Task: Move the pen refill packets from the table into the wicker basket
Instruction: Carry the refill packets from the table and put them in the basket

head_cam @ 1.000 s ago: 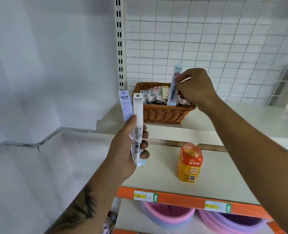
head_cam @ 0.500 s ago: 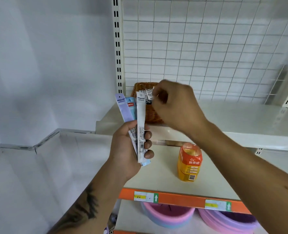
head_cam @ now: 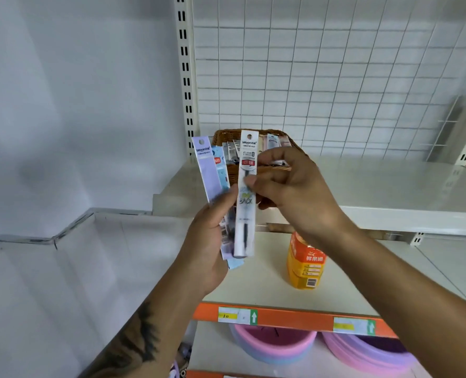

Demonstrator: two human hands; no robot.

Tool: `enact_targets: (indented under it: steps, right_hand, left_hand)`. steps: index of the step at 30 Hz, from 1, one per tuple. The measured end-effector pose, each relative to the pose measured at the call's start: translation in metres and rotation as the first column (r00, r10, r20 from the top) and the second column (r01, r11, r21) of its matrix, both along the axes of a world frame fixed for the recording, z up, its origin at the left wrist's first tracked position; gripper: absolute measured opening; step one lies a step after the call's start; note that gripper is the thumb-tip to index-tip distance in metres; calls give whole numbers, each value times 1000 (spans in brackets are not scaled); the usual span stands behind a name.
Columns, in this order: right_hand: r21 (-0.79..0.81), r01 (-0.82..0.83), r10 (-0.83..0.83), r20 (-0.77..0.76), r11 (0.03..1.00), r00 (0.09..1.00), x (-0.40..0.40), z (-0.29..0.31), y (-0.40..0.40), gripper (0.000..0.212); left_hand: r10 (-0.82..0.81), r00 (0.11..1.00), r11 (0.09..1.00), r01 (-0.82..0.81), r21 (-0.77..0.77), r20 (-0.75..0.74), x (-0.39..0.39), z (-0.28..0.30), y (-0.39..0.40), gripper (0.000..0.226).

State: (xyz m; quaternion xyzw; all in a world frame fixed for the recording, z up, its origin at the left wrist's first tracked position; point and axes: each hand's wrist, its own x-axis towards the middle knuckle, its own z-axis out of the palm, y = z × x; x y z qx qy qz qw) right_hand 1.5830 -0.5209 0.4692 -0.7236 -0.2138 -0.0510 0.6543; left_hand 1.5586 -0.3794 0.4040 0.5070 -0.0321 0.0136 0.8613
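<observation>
At frame centre, a fan of refill packets (head_cam: 212,170) is gripped by the left hand (head_cam: 210,241); the front white packet (head_cam: 246,195) is pinched by the right hand (head_cam: 294,192); behind, the wicker basket (head_cam: 223,137) is seen holding more packets.

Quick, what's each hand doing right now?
Left hand: holding a fan of refill packets.
Right hand: pinching the white packet.

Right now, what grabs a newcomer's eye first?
Centre frame, the left hand holds a fan of refill packets while the right hand pinches the white packet in front. Just behind them is the wicker basket on the upper shelf, packets already inside; an orange bottle stands on the shelf below.
</observation>
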Motion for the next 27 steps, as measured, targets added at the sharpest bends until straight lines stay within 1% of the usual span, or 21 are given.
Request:
enact_targets:
  steps: [3,5,7,9,10,11,12,13,14,15,17,19,21,22,23,24,26,27]
  right_hand:
    - [-54,74,-68,105,996,992,21,29,-7,27]
    - [-103,180,-158,194,978,968,48,52,-10,20]
    - [-156,273,-235,225,949,946,79,69,-11,10]
    - [-279,289,-252,161,916,954,108,73,-13,14]
    - [-393,284,-244,149,875,958,121,69,-14,15]
    - [-529,296,-239,175,796,955,132,64,-14,12]
    - [-643,334,-241,232,689,943,141,57,-14,9]
    - [-708,388,-247,299,590,922,147,50,-12,8]
    - [-724,431,-256,347,538,902,151,44,-11,10]
    - [-720,454,-268,367,525,891,153,40,-10,13]
    - [-686,491,-306,384,536,871,153,37,-10,13]
    - [-593,555,-339,443,584,830,143,41,-13,12]
    - [-425,588,-325,543,688,774,114,40,-10,10]
    - [-348,560,-305,569,752,764,93,35,-6,9]
    - [-300,506,-274,569,809,775,70,26,0,8]
    - [-281,427,-231,533,859,814,49,16,6,11]
    - [-279,246,-135,363,928,922,19,-4,15,17]
    - [-278,193,-112,281,941,953,12,-12,16,16]
  left_hand:
    - [-139,989,989,137,-51,-43,1,-3,13,53]
    - [-158,986,984,154,-89,-46,4,-7,23,60]
    - [-214,976,966,206,-155,-37,5,-8,28,56]
    - [-251,967,951,238,-197,-43,4,-6,29,48]
    - [-235,970,957,221,-186,-56,3,-5,29,45]
    - [-211,975,965,196,-172,-73,4,-4,29,43]
    - [-192,978,970,176,-167,-87,4,-3,27,43]
    - [-171,980,973,153,-172,-97,4,-2,27,43]
    - [-153,983,974,133,-181,-103,4,-2,25,42]
    - [-131,985,977,109,-184,-109,5,-3,24,40]
    - [-95,987,981,71,-178,-128,6,-5,22,41]
    - [-84,987,984,60,-168,-137,8,-6,19,43]
    - [-73,988,986,51,-159,-135,9,-4,15,44]
    - [-62,989,988,43,-146,-130,10,-3,12,44]
    - [-50,991,991,34,-129,-121,10,-3,9,44]
    - [-39,993,993,27,-111,-108,11,-3,5,43]
    - [-29,996,997,23,-76,-85,12,-4,-2,41]
    - [-34,997,997,29,-66,-72,12,-4,-6,38]
